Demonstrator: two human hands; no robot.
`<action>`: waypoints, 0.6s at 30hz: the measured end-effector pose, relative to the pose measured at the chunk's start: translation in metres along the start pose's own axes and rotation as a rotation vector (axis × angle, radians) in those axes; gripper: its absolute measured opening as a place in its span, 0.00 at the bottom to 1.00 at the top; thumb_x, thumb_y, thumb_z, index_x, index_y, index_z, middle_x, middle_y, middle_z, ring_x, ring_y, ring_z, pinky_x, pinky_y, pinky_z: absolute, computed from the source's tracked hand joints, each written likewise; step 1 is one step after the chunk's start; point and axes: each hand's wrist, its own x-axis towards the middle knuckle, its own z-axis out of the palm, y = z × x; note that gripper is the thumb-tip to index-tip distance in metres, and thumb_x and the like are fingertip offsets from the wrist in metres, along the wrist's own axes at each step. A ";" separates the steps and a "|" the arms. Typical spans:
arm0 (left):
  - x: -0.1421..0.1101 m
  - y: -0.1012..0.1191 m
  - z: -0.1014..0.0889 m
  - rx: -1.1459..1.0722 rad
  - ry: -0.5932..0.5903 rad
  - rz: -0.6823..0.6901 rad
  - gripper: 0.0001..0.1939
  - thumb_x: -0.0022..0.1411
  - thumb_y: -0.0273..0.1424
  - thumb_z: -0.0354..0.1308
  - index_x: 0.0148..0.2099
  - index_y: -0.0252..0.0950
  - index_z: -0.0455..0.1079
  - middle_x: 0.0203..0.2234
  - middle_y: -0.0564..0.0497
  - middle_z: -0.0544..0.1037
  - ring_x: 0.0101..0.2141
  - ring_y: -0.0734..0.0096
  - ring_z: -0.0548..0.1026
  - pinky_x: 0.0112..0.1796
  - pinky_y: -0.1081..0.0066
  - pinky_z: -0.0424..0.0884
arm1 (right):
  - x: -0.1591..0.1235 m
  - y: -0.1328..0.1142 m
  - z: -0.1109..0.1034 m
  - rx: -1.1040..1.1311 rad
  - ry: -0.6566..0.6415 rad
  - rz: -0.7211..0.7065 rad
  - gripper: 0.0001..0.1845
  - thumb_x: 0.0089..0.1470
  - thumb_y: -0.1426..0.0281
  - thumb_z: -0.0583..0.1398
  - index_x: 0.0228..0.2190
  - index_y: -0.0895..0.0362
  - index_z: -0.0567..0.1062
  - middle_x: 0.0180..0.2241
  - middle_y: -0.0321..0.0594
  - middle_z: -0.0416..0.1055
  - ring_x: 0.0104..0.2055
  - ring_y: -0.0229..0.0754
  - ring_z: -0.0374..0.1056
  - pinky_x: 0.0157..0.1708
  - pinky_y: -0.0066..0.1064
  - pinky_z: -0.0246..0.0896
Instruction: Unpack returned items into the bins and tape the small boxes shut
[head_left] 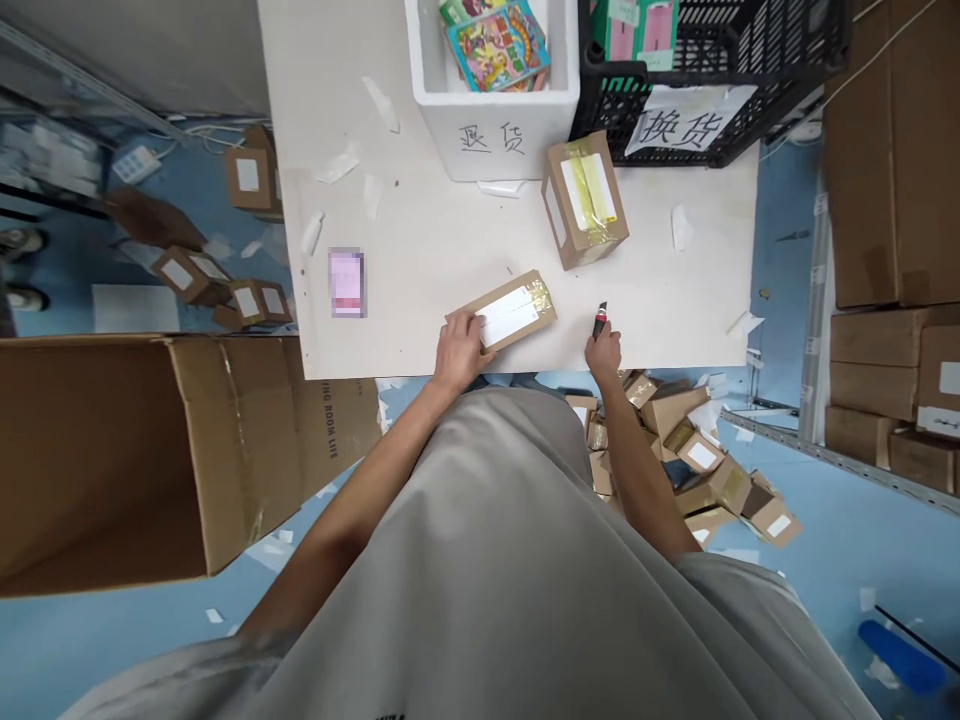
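Note:
A small flat cardboard box [517, 312] with a white label and yellowish tape lies slanted near the table's front edge. My left hand [459, 350] grips its left end, fingers over the top and thumb along the near side. To the right of the box, my right hand [604, 352] is closed around a red and black utility knife [600, 320], whose tip points away from me. A taller taped cardboard box [585, 200] with a label stands behind, apart from both hands.
At the back are a white bin [491, 140] of colourful booklets and a black crate [720, 120]. A blurred pink item [347, 283] lies on the table [420, 230] at left. A large open carton [247, 450] stands front left; several small boxes [701, 455] are heaped on the floor.

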 end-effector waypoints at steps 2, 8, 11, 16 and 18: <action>0.007 0.005 0.003 0.020 -0.023 -0.006 0.33 0.61 0.32 0.75 0.65 0.35 0.71 0.60 0.30 0.75 0.62 0.31 0.71 0.60 0.43 0.72 | 0.001 -0.008 -0.005 0.003 0.044 -0.117 0.35 0.72 0.72 0.53 0.75 0.70 0.64 0.70 0.71 0.67 0.71 0.62 0.67 0.69 0.47 0.63; 0.023 -0.007 -0.003 0.065 -0.007 0.023 0.17 0.63 0.23 0.63 0.54 0.38 0.73 0.55 0.35 0.77 0.53 0.41 0.76 0.51 0.51 0.74 | -0.003 -0.066 -0.035 0.050 0.127 -0.708 0.31 0.81 0.67 0.45 0.74 0.58 0.72 0.76 0.56 0.66 0.79 0.51 0.60 0.77 0.44 0.57; 0.026 -0.028 -0.016 0.068 0.008 0.020 0.13 0.72 0.21 0.51 0.49 0.40 0.74 0.50 0.38 0.78 0.50 0.46 0.77 0.48 0.54 0.72 | -0.006 -0.098 -0.045 -0.014 0.014 -0.874 0.28 0.80 0.66 0.50 0.72 0.58 0.75 0.76 0.51 0.67 0.78 0.50 0.61 0.78 0.42 0.57; 0.021 -0.060 -0.030 0.054 0.063 0.029 0.15 0.73 0.20 0.48 0.45 0.41 0.74 0.48 0.37 0.78 0.51 0.46 0.75 0.50 0.52 0.70 | -0.013 -0.129 -0.042 -0.206 -0.047 -0.916 0.30 0.76 0.68 0.59 0.74 0.63 0.71 0.80 0.57 0.59 0.80 0.58 0.56 0.79 0.51 0.55; 0.015 -0.064 -0.028 0.063 0.065 0.048 0.15 0.72 0.20 0.49 0.46 0.41 0.75 0.49 0.36 0.78 0.51 0.45 0.73 0.50 0.50 0.70 | -0.014 -0.134 -0.039 -0.255 -0.024 -0.910 0.31 0.77 0.68 0.57 0.75 0.64 0.68 0.81 0.61 0.57 0.81 0.59 0.54 0.78 0.54 0.55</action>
